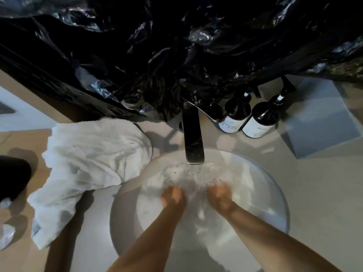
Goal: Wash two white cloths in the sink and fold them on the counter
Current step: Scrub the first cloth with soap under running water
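A round white sink [279,195] holds soapy, foamy water. Both my hands are down in the suds, blurred by motion. My left hand [173,197] and my right hand [220,196] are side by side, fingers curled into a white cloth [196,190] that is mostly hidden under foam. A second white cloth [86,165] lies crumpled on the counter to the left of the sink, one end hanging toward the front edge.
A dark faucet [193,138] juts over the basin's back rim. Two dark pump bottles [235,116] [261,122] stand behind the sink at right. Black plastic sheeting [157,55] covers the wall. A grey box [322,118] sits at far right; a dark object [13,177] at left.
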The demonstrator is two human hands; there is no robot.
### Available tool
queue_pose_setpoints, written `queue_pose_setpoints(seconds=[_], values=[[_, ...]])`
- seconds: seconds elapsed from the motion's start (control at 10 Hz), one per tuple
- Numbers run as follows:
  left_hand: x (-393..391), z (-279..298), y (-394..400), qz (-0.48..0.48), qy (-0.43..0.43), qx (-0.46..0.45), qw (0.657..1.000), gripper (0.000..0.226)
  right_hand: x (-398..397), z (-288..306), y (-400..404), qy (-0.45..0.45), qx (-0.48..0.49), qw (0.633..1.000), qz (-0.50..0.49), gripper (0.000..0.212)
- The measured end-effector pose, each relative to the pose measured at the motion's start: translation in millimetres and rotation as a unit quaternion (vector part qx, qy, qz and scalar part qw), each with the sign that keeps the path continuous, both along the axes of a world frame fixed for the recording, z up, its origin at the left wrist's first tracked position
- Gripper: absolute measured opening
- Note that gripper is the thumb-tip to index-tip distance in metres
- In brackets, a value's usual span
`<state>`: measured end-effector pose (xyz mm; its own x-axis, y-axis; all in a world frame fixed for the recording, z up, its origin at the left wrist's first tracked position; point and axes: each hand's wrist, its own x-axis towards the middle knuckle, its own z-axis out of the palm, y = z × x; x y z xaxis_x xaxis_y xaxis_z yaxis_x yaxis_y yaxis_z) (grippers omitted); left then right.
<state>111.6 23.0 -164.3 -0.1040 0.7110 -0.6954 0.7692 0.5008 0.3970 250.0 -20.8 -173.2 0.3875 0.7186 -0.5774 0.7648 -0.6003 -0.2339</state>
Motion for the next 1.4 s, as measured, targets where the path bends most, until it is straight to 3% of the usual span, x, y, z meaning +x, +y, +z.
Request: queue_pose_setpoints(seconds=[0.1, 0.2, 0.3, 0.4, 0.5, 0.6, 0.7, 0.8, 0.9, 1.0, 1.1, 1.2, 1.3, 1.4], values=[[-9.6, 9.4, 0.8, -0.143, -0.098, 0.048, 0.984, 0.028, 9.9, 6.9, 5.1, 0.057, 0.192, 0.979, 0.032, 0.029], [-12.1, 13.4, -1.1, -0.245, -0.199, 0.124, 0.941, 0.028, 21.1, 28.2, 1.5, 0.345, 0.164, 0.921, 0.072, 0.045], [-12.8, 27.5, -2.3, -0.314, -0.208, 0.234, 0.896, 0.031, 20.1, 49.5, 7.0, 0.397, 0.098, 0.911, 0.045, 0.022], [-23.0, 50.4, -6.7, -0.232, -0.257, 0.163, 0.924, 0.028, 19.8, 69.1, 4.1, 0.302, 0.082, 0.941, 0.127, 0.042], [-26.3, 61.0, -15.8, -0.232, -0.223, 0.099, 0.942, 0.035, 19.5, 82.4, -9.3, 0.187, 0.126, 0.951, 0.212, 0.040], [-29.9, 66.6, -23.8, -0.420, -0.005, 0.055, 0.906, 0.065, 18.6, 98.0, -25.6, 0.190, 0.242, 0.933, 0.186, 0.029], [-30.8, 68.7, -25.3, -0.445, 0.027, 0.041, 0.894, 0.075, 25.1, 119.4, -38.6, 0.259, 0.323, 0.906, 0.093, 0.023], [-30.6, 83.5, -21.9, -0.408, -0.020, 0.064, 0.911, 0.076, 41.8, 138.4, -43.9, 0.263, 0.413, 0.872, -0.002, 0.022], [-33.2, 116.4, -13.0, -0.281, -0.210, 0.077, 0.933, 0.041, 60.6, 156.9, -43.8, 0.302, 0.416, 0.855, -0.074, 0.031], [-36.5, 144.8, -4.6, -0.140, -0.367, 0.076, 0.917, 0.007, 70.6, 168.1, -44.6, 0.334, 0.400, 0.849, -0.090, 0.035], [-40.8, 157.3, 2.7, -0.169, -0.341, 0.120, 0.917, 0.011, 76.2, 171.1, -46.2, 0.353, 0.341, 0.868, -0.074, 0.024], [-48.4, 147.5, 8.1, -0.259, -0.274, 0.162, 0.912, 0.021, 77.8, 165.3, -49.5, 0.319, 0.266, 0.910, -0.003, 0.015], [-60.0, 114.2, 7.3, -0.328, -0.174, 0.187, 0.910, 0.021, 69.0, 144.4, -55.3, 0.258, 0.185, 0.944, 0.087, 0.019], [-65.2, 81.2, -8.5, -0.464, 0.021, 0.114, 0.878, 0.030, 54.2, 123.4, -61.0, 0.190, 0.053, 0.969, 0.151, 0.017]])
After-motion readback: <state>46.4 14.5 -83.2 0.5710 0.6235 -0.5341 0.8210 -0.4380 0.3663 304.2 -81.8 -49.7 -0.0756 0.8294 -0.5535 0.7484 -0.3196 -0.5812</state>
